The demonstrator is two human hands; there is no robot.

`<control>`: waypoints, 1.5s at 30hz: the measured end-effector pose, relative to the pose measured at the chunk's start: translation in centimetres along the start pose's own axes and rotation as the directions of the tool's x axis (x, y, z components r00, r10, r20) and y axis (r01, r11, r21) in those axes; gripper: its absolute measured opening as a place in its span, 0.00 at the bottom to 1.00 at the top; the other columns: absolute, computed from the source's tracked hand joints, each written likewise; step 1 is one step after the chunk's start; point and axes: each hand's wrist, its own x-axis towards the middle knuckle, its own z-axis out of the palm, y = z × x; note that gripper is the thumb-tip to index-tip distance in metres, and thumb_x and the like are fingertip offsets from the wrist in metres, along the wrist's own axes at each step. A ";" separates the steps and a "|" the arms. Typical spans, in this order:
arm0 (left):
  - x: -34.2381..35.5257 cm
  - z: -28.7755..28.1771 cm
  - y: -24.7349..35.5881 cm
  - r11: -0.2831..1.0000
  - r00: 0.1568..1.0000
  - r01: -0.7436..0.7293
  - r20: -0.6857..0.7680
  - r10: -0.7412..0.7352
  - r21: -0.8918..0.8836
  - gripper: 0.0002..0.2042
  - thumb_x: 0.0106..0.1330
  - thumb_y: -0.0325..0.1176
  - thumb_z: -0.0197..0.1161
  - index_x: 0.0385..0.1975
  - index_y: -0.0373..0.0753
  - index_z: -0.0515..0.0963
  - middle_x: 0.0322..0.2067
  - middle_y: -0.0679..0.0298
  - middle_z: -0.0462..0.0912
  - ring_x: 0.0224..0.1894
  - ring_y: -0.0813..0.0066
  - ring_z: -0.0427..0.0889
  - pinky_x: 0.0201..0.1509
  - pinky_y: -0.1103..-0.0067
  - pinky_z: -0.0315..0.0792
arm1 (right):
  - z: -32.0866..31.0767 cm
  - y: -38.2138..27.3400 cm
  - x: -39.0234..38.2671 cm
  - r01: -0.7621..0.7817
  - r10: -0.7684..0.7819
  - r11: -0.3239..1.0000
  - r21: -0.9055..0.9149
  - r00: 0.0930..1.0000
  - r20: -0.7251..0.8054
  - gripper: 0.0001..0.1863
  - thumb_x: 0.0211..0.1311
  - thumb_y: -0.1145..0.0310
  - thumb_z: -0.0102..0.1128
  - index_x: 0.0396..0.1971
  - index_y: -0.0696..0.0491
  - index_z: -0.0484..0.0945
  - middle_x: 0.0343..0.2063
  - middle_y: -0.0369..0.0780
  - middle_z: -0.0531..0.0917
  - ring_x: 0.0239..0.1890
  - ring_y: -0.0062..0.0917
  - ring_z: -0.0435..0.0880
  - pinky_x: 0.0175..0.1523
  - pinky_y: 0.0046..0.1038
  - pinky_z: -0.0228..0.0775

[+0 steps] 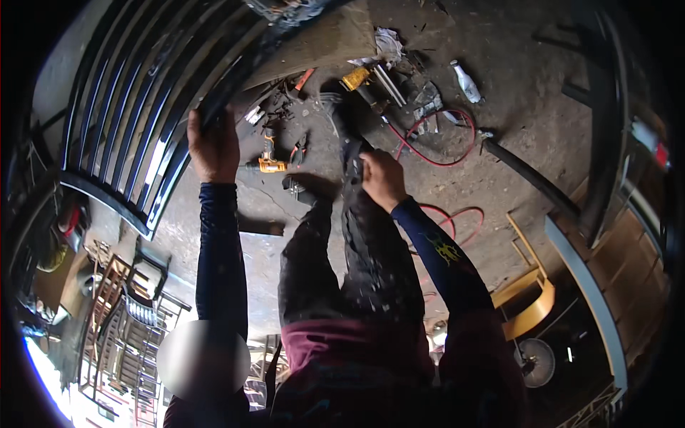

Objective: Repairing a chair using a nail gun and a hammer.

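Note:
My left hand (pixel 214 148) is closed round the edge rail of a glossy black slatted frame (pixel 146 107), which stands tilted at the upper left; its fingertips are hidden behind the rail. Beside my right knee, my right hand (pixel 383 180) is closed against the dark trouser leg (pixel 360 207). Anything inside those curled fingers is out of sight. Between my hands, on the floor, lie an orange cordless drill (pixel 271 162) and a pair of pliers (pixel 299 151). Beyond my foot is a yellow nail gun (pixel 357 78).
A red air hose (pixel 467 146) loops over the floor to the right. A white bottle (pixel 466 82), an orange-handled tool (pixel 305 78) and scraps lie farther off. Dark tubular framing (pixel 535 175), a yellow chair frame (pixel 531 307) and a fan (pixel 535 362) stand right; stacked chairs (pixel 114 307) stand left.

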 end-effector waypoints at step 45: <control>-20.2 -11.6 -9.5 0.710 0.856 -0.366 -0.518 0.003 -0.601 0.12 0.70 0.37 0.59 0.38 0.33 0.77 0.40 0.61 0.81 0.50 0.64 0.77 0.68 0.63 0.62 | -20.3 -15.6 13.3 0.035 -0.045 0.997 -0.065 0.986 -0.163 0.10 0.72 0.66 0.47 0.40 0.59 0.70 0.30 0.54 0.79 0.34 0.51 0.79 0.36 0.44 0.69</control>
